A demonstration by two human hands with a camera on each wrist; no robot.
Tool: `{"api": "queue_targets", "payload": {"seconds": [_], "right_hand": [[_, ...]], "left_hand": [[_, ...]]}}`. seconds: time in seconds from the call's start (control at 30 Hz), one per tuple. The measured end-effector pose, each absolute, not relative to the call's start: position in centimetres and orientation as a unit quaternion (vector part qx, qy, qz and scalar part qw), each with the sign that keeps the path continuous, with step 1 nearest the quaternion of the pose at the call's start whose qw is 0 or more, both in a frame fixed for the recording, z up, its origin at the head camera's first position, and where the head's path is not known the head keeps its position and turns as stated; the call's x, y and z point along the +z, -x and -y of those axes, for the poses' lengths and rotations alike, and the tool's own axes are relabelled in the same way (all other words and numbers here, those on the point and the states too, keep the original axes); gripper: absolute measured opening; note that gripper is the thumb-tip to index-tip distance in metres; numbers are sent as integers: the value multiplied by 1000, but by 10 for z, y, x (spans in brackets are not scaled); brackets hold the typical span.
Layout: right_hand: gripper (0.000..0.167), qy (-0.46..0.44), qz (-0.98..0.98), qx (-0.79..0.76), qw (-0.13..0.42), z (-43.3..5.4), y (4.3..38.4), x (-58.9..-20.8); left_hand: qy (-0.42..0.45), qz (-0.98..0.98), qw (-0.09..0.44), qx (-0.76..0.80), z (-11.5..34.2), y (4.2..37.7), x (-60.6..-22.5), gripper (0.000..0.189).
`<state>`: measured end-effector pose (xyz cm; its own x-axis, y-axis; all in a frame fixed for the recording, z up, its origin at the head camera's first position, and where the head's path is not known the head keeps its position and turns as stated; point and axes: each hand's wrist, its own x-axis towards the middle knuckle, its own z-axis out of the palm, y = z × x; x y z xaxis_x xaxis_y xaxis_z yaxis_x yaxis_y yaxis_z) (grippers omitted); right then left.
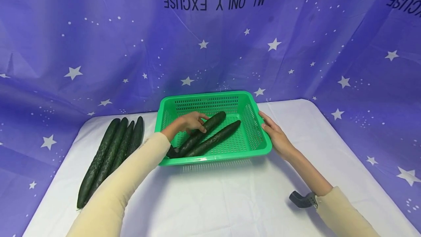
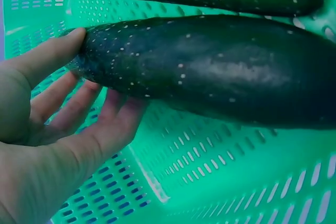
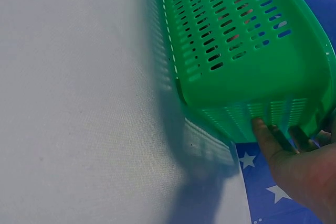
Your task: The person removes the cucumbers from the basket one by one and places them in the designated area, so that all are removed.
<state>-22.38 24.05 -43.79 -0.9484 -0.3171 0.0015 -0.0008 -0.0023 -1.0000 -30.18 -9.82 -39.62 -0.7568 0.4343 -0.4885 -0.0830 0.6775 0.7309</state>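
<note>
Two dark green cucumbers lie slantwise in a green plastic basket (image 1: pixel 215 159) with slotted walls. My left hand (image 1: pixel 194 121) reaches over the basket's left side and pinches the farther cucumber (image 1: pixel 215 120). In the left wrist view, the thumb lies on top of this cucumber's end (image 2: pixel 210 72) and the fingers are along its lower side. Nearer the front wall is the other cucumber (image 1: pixel 218 139), apart from my fingers. My right hand (image 1: pixel 277 136) holds the basket's right end by the rim; in the right wrist view its thumb presses the outer end wall.
Several more cucumbers (image 1: pixel 102 160) lie side by side on the white tablecloth (image 1: pixel 210 200), left of the basket and partly behind my left sleeve. A purple star-patterned curtain (image 1: pixel 210 65) rises behind the table. A dark wrist device (image 1: pixel 302 199) sticks out by my right sleeve.
</note>
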Motion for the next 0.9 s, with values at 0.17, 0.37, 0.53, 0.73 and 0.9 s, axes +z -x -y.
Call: {"api": "queue_targets", "payload": {"seconds": [0.17,0.37,0.53,0.73,0.9], "right_hand": [[57,118,-699,-696,112,-240,224,-437],[57,115,-699,-697,111,-240,224,-437],[57,111,-703,-694,109,-240,223,-438],[57,110,-709,-688,110,-240,222,-437],[57,107,-710,-687,110,-239,222,-436]], "left_hand": [[-121,-851,310,405,104,301,-385,58],[-124,-842,284,442,106,303,-360,58],[-132,-832,251,476,110,298,-333,59],[-133,-829,203,504,123,286,-303,59],[-117,-828,169,522,143,271,-285,59]]}}
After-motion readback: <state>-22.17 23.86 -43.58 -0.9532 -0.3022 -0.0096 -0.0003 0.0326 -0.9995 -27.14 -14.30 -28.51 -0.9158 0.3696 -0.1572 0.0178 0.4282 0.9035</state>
